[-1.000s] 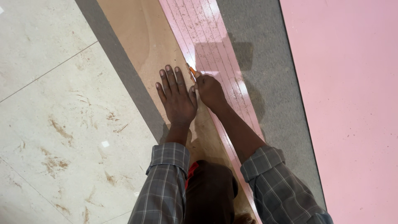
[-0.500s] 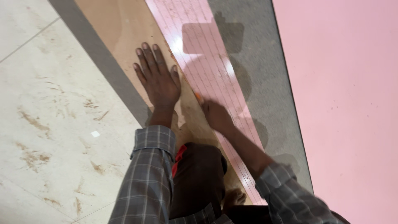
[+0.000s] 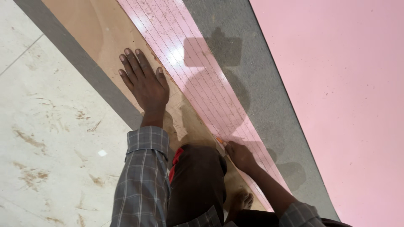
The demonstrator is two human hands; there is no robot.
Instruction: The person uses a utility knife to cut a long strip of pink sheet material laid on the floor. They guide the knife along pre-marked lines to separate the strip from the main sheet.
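Note:
My left hand (image 3: 144,80) lies flat, fingers spread, on a tan board (image 3: 88,29) beside its edge with a glossy pink lined sheet (image 3: 176,46). Closer to my body, my right hand (image 3: 240,155) is closed around a small orange-handled tool (image 3: 219,140), whose tip touches the seam where the pink sheet meets the tan board. My knee in dark trousers (image 3: 198,185) rests between the two arms, and my bare foot (image 3: 240,201) shows below it.
A grey strip of floor (image 3: 252,84) runs along the right of the pink sheet, with a large matte pink surface (image 3: 336,92) beyond. To the left lie a grey band (image 3: 80,67) and stained cream floor tiles (image 3: 46,138).
My right hand has drawn the orange tool back along the seam toward my body. The left hand has stayed flat on the tan board.

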